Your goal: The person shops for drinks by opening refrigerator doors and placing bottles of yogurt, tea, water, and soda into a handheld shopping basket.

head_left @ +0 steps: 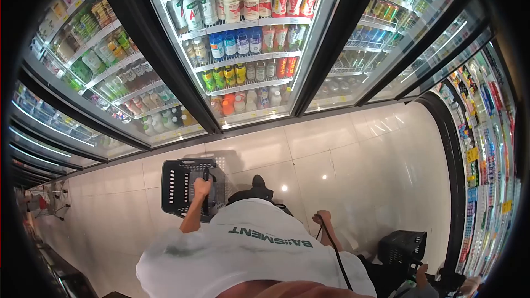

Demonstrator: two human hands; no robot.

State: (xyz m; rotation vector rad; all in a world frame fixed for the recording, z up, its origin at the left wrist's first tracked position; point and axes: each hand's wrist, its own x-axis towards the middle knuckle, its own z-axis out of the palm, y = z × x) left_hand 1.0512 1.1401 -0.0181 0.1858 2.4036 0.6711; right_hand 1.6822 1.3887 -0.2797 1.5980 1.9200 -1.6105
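My left hand (202, 187) is closed around the handle of a dark grey plastic shopping basket (178, 186), which hangs at my left side above the tiled floor. Its slotted sides show, and no goods can be made out inside. On the other side of my body, my right hand (322, 217) is closed on a thin black cord (335, 248) that runs back past my white shirt (259, 243). Where the cord ends cannot be seen.
Glass-door fridges (221, 127) with bottled drinks (241, 41) stand ahead. Curved open shelves (483, 143) line the right side. Behind on the right is another person's hand (422, 275) beside a black basket (402, 246). A shopping cart (53, 201) stands far left.
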